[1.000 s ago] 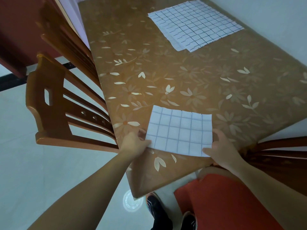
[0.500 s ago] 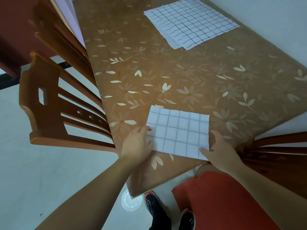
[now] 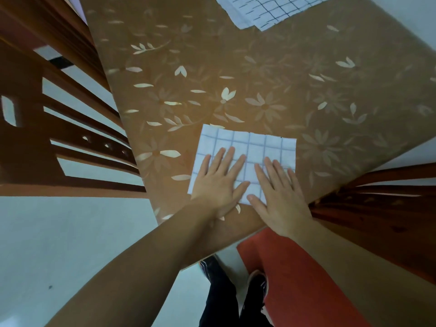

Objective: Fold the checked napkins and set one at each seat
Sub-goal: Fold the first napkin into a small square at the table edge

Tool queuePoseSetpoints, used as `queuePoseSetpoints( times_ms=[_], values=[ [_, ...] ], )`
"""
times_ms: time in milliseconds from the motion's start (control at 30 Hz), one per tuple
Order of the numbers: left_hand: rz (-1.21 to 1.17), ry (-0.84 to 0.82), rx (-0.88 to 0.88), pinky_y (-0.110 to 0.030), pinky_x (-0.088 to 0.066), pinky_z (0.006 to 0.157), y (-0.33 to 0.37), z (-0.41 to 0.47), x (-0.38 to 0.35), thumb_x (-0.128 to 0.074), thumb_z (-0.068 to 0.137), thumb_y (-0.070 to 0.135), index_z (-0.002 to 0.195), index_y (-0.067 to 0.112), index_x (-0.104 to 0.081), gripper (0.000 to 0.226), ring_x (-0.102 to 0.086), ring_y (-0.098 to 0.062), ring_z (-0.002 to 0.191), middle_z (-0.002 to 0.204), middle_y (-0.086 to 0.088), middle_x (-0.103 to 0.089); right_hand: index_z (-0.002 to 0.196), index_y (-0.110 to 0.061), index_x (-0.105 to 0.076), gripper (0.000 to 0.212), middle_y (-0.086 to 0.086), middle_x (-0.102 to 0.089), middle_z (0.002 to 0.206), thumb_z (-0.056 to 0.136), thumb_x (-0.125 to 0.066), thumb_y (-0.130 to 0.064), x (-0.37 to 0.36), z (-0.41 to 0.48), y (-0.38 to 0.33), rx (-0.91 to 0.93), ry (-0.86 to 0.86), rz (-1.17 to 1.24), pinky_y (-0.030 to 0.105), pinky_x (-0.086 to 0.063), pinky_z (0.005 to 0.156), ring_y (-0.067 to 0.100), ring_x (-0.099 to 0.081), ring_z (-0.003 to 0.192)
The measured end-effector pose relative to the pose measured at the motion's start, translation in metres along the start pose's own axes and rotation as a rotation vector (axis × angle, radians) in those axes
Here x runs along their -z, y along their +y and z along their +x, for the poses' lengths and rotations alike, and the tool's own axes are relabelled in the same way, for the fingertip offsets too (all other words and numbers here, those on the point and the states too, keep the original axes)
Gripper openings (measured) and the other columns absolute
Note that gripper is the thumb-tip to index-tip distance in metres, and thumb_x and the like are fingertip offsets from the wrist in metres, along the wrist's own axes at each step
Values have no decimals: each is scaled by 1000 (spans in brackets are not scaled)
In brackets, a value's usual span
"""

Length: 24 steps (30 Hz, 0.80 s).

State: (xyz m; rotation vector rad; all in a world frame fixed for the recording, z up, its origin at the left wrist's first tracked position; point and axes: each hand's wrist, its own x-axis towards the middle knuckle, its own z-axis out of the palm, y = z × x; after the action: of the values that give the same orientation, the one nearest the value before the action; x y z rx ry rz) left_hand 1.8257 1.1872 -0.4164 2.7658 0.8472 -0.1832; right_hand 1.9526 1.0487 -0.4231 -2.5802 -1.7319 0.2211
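A folded white napkin with a blue check [image 3: 257, 143] lies flat near the table's front corner. My left hand [image 3: 218, 179] rests palm down on its left half, fingers spread. My right hand [image 3: 279, 192] lies flat on its right half, fingers apart too. Neither hand grips the cloth; both press on top of it. The near part of the napkin is hidden under my palms. A stack of unfolded checked napkins [image 3: 271, 10] sits at the far end of the table, cut off by the top edge.
The table [image 3: 259, 74] wears a brown cloth with pale flowers. A wooden chair [image 3: 35, 142] stands at the left side, another wooden chair [image 3: 382, 199] with a red seat [image 3: 306, 279] at the right front. My feet stand on the pale floor below.
My hands have left the napkin's side edges and now lie flat on top of it. The camera has moved closer and lower over the table.
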Motion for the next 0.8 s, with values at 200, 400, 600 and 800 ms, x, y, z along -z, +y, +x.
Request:
queuePoseSetpoints(
  times_ms=[200, 400, 600, 800],
  values=[
    [29, -43, 94, -45, 12, 119, -24, -10, 11, -10, 94, 67, 153, 29, 11, 74, 20, -16, 148, 162, 1, 16, 152, -15, -23, 81, 11, -18, 160, 91, -18, -68, 10, -21, 23, 22, -61, -55, 47, -9, 116, 26, -16, 147],
    [75, 131, -14, -52, -11, 114, -15, -23, 15, -30, 97, 49, 148, 35, -30, 53, -20, -29, 145, 158, -2, -27, 126, -15, -59, 48, 9, -54, 134, 85, -49, -38, 25, -37, 48, 286, 110, 45, 42, -33, 106, 28, -45, 130],
    [-70, 229, -132, -40, -39, 87, 20, -35, 4, -51, 87, 39, 114, 24, -62, 33, -52, -27, 108, 118, -1, -58, 94, -14, -68, 30, 1, -65, 103, 65, -73, -9, 36, -33, 72, 454, 138, 34, 36, -45, 88, 21, -64, 98],
    [-104, 202, -66, -39, -34, 100, 32, -42, 6, -46, 87, 60, 119, 25, -59, 49, -46, -24, 119, 127, -2, -53, 82, -19, -75, 17, -7, -70, 93, 68, -81, -12, 47, -26, 78, 509, 56, 81, 35, -53, 73, 16, -67, 88]
  ],
)
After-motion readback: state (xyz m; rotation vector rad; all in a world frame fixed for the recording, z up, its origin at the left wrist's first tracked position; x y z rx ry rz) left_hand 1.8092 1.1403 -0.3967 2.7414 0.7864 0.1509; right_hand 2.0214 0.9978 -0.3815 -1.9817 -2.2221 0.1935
